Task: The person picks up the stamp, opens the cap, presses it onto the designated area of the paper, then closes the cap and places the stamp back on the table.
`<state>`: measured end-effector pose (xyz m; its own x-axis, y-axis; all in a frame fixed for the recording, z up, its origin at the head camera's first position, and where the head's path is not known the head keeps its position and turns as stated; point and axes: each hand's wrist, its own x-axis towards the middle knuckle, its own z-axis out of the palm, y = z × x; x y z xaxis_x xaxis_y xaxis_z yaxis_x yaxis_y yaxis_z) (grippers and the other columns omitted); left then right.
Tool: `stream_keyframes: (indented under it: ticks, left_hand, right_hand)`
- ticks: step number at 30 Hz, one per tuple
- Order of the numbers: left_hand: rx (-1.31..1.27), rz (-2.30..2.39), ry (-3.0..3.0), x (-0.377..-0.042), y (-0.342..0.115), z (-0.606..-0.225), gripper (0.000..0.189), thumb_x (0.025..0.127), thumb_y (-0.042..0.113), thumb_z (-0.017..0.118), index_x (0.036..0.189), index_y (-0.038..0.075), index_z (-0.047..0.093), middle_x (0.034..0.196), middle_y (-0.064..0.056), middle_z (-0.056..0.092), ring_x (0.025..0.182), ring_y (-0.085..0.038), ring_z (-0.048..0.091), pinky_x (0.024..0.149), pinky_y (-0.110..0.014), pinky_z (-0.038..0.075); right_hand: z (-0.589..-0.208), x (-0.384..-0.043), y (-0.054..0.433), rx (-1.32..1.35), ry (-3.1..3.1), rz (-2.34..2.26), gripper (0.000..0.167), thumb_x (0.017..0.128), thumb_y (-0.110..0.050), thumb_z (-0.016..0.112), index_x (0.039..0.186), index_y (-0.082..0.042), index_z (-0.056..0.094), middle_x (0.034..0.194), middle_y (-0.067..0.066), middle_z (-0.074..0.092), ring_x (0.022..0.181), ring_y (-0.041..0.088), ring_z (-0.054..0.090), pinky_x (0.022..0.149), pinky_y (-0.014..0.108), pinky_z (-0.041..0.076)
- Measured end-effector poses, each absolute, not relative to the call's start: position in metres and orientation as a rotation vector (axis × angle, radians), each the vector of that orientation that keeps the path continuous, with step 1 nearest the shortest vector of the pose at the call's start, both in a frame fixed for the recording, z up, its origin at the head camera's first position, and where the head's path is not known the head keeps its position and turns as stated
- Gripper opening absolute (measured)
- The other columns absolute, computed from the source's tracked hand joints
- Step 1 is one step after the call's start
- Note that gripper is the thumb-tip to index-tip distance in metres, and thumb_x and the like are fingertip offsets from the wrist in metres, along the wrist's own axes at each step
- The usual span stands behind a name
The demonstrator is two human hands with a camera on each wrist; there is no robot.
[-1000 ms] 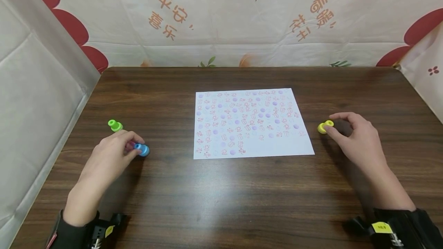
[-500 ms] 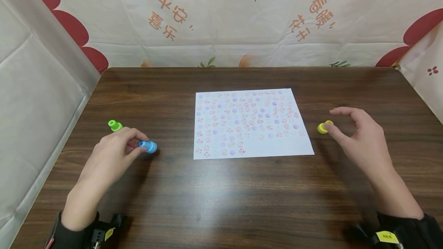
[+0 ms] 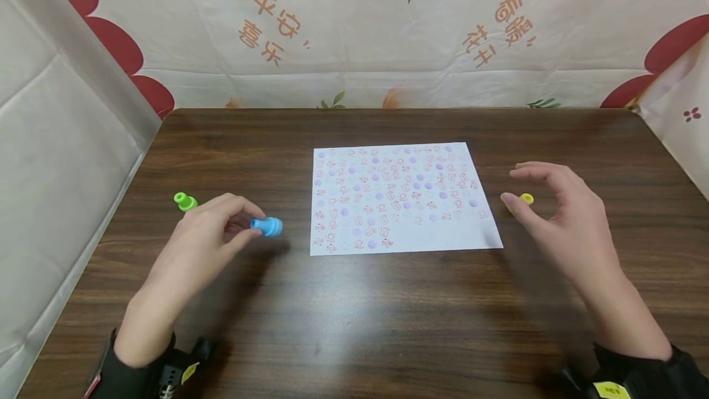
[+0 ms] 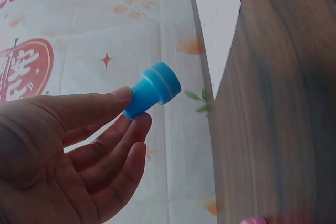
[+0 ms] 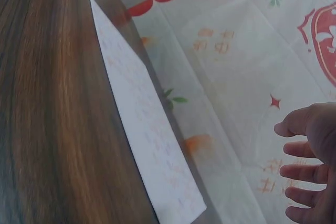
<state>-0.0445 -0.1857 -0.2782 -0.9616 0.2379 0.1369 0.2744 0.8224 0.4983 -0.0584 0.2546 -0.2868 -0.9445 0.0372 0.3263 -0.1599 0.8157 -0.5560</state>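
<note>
A light-blue toy stamp [image 3: 267, 226] is pinched between the thumb and fingers of my left hand [image 3: 202, 242]. The left wrist view shows the same blue stamp [image 4: 155, 88] tilted, its wide end pointing away from the palm. My right hand [image 3: 576, 233] hovers over the right part of the table with thumb and fingers apart, holding nothing. Behind its thumb a yellow stamp [image 3: 527, 198] is partly hidden. Between the hands lies a sheet of white paper [image 3: 443, 236], covered with small red and purple prints except along its lower right.
A green stamp [image 3: 185, 202] sits on the brown wooden table [image 3: 332, 319], just beyond the left hand. Something pink [image 4: 254, 221] shows at the bottom edge of the left wrist view. A printed white cloth [image 3: 354, 29] hangs behind the table.
My left hand has lifted the blue stamp and carried it right, toward the paper. The right hand has left the yellow stamp, which stays on the table, and shifted slightly left.
</note>
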Motion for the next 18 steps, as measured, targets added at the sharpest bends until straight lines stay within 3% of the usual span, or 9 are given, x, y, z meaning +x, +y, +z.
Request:
stream_keyframes:
  ticks: [6, 11, 13, 18]
  left_hand:
    - [-0.475, -0.942, -2.873, -0.047, -0.171, -0.274, 0.017, 0.085, 0.004, 0.078, 0.098, 0.011, 0.069, 0.098, -0.003, 0.07, 0.083, -0.016, 0.072, 0.077, -0.037, 0.06]
    - [-0.509, -1.048, -2.843, -0.051, -0.158, -0.272, 0.018, 0.085, 0.002, 0.076, 0.099, 0.009, 0.068, 0.1, -0.005, 0.07, 0.085, -0.019, 0.074, 0.078, -0.037, 0.061]
    - [-0.525, -1.081, -2.828, -0.052, -0.153, -0.272, 0.019, 0.085, 0.001, 0.076, 0.1, 0.009, 0.068, 0.1, -0.005, 0.07, 0.086, -0.019, 0.074, 0.079, -0.037, 0.061]
    - [-0.581, -1.148, -2.784, -0.055, -0.142, -0.273, 0.019, 0.084, -0.001, 0.076, 0.099, 0.008, 0.068, 0.099, -0.005, 0.07, 0.088, -0.018, 0.073, 0.081, -0.036, 0.061]
  right_hand:
    - [-0.28, -0.059, 0.241, 0.131, -2.669, 0.89, 0.036, 0.089, -0.016, 0.076, 0.123, -0.011, 0.065, 0.132, 0.011, 0.062, 0.121, 0.026, 0.051, 0.09, 0.01, 0.027]
    - [-0.275, -0.058, 0.227, 0.194, -2.653, 0.922, 0.036, 0.086, -0.011, 0.078, 0.119, -0.009, 0.066, 0.13, 0.009, 0.063, 0.122, 0.027, 0.053, 0.092, 0.007, 0.028]
    - [-0.273, -0.057, 0.221, 0.213, -2.656, 0.942, 0.036, 0.085, -0.01, 0.079, 0.118, -0.009, 0.067, 0.13, 0.009, 0.064, 0.124, 0.026, 0.054, 0.097, 0.014, 0.032]
    - [-0.272, -0.056, 0.21, 0.277, -2.644, 0.972, 0.035, 0.085, -0.01, 0.079, 0.118, -0.01, 0.067, 0.128, 0.007, 0.065, 0.122, 0.024, 0.055, 0.098, 0.013, 0.034]
